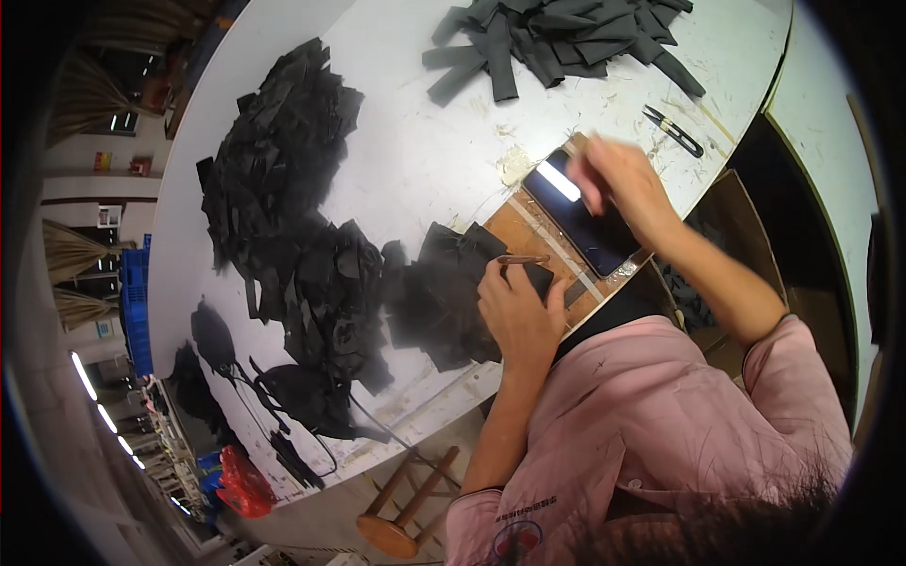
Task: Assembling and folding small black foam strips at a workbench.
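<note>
My left hand (519,307) is closed on a black fabric piece (541,277) at the table's near edge, over a brown board (514,228). A thin brown strip (525,258) lies across its fingertips; what it is I cannot make out. My right hand (623,184) is raised over a dark phone (596,238) with a bright reflection on its glass. Its fingers are bent and smeared by motion, so whether they hold anything is unclear. Left of my left hand a loose heap of black fabric pieces (434,307) spreads over the white table (406,141).
Larger black fabric piles (283,170) cover the table's left side; dark strips (566,38) lie at the far edge. Thread snips (674,130) rest at the right. A wooden stool (389,536), a red plastic bag (243,483) and a cardboard box (746,226) stand around the table.
</note>
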Motion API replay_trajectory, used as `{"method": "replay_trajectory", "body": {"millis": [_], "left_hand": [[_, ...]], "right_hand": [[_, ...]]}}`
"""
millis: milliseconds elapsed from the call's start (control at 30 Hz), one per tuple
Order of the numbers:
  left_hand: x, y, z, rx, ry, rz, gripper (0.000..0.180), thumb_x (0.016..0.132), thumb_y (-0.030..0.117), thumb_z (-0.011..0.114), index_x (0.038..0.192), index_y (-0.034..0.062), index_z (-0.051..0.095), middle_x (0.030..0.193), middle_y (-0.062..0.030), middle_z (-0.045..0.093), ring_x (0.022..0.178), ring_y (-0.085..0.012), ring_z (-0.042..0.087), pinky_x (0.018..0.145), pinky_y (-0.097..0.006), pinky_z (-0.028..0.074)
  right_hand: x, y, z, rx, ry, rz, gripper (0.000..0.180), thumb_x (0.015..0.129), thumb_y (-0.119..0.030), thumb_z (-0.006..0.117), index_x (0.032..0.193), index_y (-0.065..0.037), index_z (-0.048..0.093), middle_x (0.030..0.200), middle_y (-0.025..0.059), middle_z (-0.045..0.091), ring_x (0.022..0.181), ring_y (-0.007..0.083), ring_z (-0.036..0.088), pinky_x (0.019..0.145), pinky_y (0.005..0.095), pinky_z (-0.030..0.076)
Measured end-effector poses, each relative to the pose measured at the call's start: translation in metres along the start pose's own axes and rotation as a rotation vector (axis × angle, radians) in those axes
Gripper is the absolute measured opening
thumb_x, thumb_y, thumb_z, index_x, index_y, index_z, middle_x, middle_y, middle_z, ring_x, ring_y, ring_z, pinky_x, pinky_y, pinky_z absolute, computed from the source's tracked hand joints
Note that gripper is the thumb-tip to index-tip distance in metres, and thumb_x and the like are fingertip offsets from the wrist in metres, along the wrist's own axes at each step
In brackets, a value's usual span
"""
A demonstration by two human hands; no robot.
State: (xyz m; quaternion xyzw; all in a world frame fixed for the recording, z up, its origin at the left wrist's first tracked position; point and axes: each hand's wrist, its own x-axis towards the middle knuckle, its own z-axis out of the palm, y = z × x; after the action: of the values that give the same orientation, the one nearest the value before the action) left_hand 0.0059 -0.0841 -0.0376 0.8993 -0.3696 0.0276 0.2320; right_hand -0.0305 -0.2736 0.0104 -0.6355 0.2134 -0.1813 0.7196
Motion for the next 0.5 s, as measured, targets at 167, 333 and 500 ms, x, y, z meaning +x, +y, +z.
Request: {"method": "replay_trajectory", "body": {"millis": [167, 333, 500], "left_hand": [[-0.009, -0.006, 0.019, 0.149, 0.010, 0.097, 0.024, 0.077, 0.015, 0.064, 0.089, -0.0006, 0.050, 0.109, -0.0255, 0.050, 0.103, -0.0397, 0.048, 0.082, -0.047, 0.040], [-0.007, -0.015, 0.004, -0.064, 0.119, 0.070, 0.011, 0.077, 0.006, 0.062, 0.084, 0.0004, 0.056, 0.106, -0.0194, 0.055, 0.098, -0.0345, 0.053, 0.079, -0.043, 0.043], [-0.016, -0.030, -0.059, -0.811, 0.149, -0.246, 0.010, 0.074, -0.003, 0.062, 0.084, -0.0014, 0.060, 0.098, -0.0127, 0.059, 0.087, -0.0211, 0.057, 0.076, -0.029, 0.045]], "right_hand": [[-0.067, 0.039, -0.001, -0.046, -0.118, 0.098, 0.045, 0.097, -0.035, 0.038, 0.074, -0.001, 0.056, 0.054, -0.0003, 0.046, 0.052, 0.0060, 0.042, 0.050, 0.0205, 0.035], [-0.086, 0.032, 0.019, -0.286, -0.306, 0.102, 0.033, 0.092, -0.026, 0.050, 0.074, 0.000, 0.058, 0.056, 0.0077, 0.048, 0.054, 0.0172, 0.049, 0.054, 0.0286, 0.041], [-0.086, 0.020, 0.038, -0.632, -0.298, -0.601, 0.016, 0.075, -0.013, 0.066, 0.083, -0.002, 0.059, 0.075, 0.0111, 0.053, 0.069, 0.0269, 0.055, 0.060, 0.0335, 0.045]]}}
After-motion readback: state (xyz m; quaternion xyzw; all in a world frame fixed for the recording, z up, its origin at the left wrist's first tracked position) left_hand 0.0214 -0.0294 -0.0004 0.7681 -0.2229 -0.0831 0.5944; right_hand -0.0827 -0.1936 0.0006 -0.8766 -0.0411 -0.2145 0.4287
